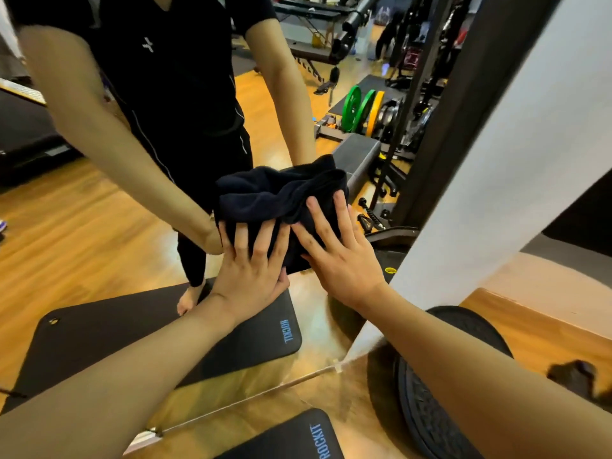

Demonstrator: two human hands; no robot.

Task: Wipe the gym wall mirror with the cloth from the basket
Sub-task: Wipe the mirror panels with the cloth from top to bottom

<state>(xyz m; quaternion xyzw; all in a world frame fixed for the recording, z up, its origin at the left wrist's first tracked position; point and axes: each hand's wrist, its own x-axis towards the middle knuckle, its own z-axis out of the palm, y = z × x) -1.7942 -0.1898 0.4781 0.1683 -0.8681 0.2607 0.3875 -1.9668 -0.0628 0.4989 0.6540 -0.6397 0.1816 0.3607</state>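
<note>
A dark navy cloth [281, 190] is bunched flat against the wall mirror [82, 226], low on the glass near its right edge. My left hand [255, 270] presses on the cloth's lower left part with fingers spread. My right hand [341, 256] presses on its lower right part, fingers spread too. The two hands lie side by side, almost touching. The mirror reflects my own arms, black top and black trousers above the cloth. No basket shows in the frame.
A white pillar [496, 160] borders the mirror on the right. A black exercise mat [291, 438] lies on the wooden floor below, and a black weight plate [430, 409] leans by the pillar's base. Reflected gym gear and coloured plates [361, 111] fill the upper right.
</note>
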